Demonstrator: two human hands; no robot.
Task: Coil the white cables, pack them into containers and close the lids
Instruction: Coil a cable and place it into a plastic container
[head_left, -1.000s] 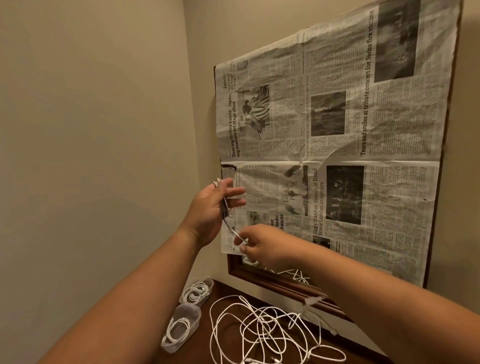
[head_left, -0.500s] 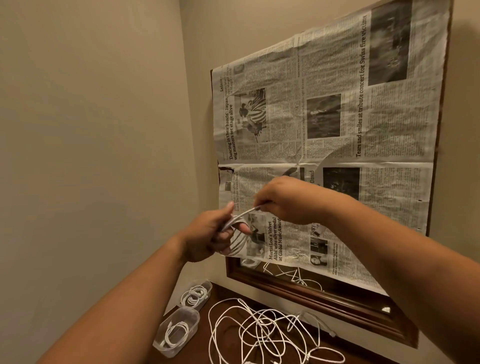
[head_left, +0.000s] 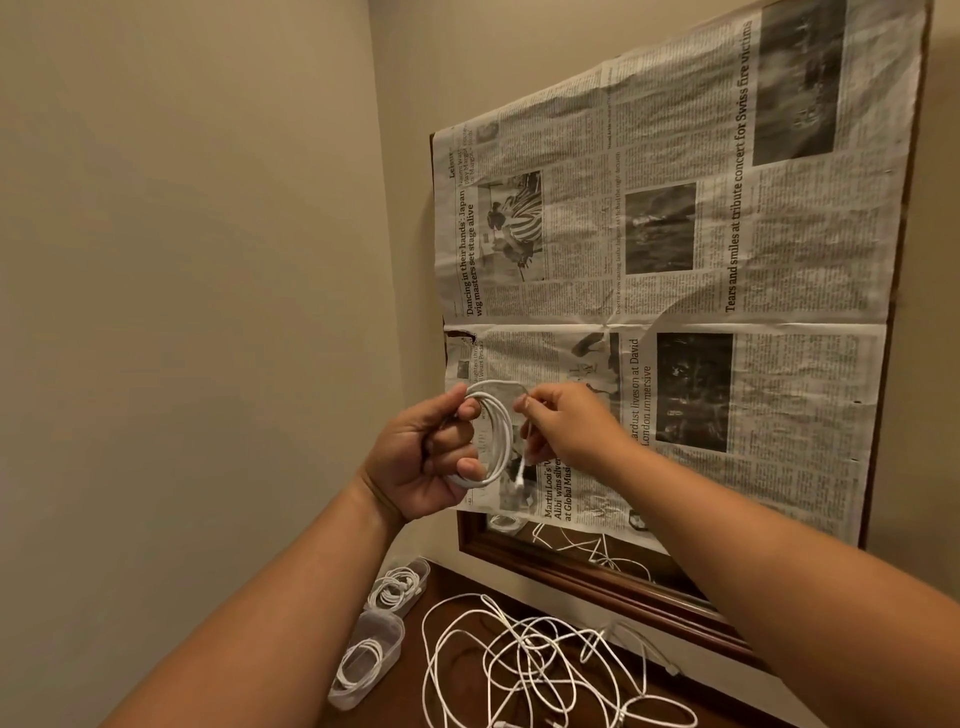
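Cable coil in left hand, end in right hand

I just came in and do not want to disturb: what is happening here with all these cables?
A person is coiling a cable. The left hand holds the coiled white cable in the air; the right hand pinches its free end. Below, loose white cables lie tangled on the wooden table, and two clear containers at its left each hold a coil.
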